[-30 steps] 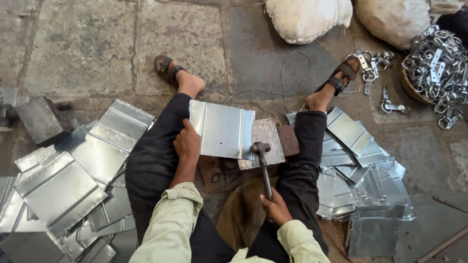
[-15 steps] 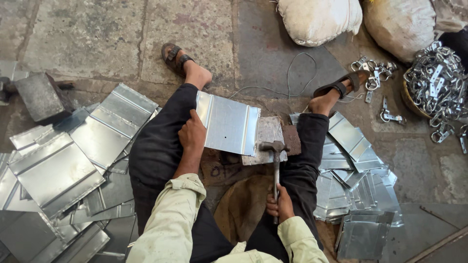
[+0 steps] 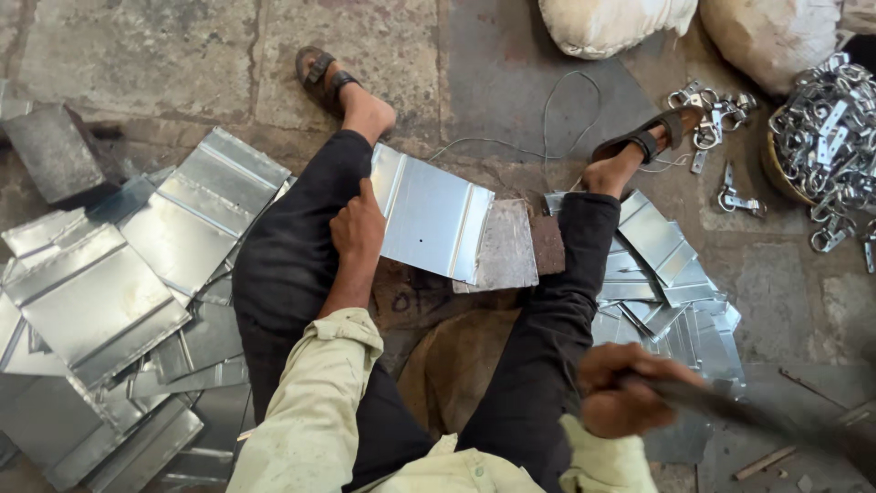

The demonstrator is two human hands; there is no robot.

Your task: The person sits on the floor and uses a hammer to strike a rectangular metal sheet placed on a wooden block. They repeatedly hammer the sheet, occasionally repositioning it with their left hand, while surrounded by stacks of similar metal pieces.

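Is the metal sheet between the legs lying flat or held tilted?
Flat: the metal sheet rests on the block, left hand at its edge.
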